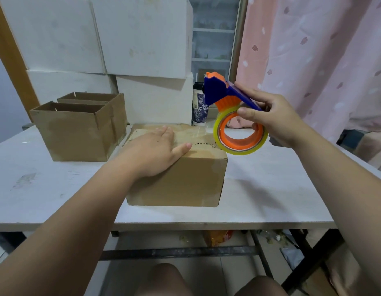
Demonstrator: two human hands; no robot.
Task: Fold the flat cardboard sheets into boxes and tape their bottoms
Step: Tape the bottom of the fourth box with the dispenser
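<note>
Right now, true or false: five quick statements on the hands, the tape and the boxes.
1. The left hand lies flat on top of the closed box. True.
2. The right hand is empty. False: it grips the tape dispenser.
3. The tape dispenser lies on the table. False: it is held up by the closed box's right end.
4. Two open-topped boxes stand on the table to the left of the closed box. True.
5. The roll on the dispenser is used up. False: a layer of yellowish clear tape still sits on the orange core.
</note>
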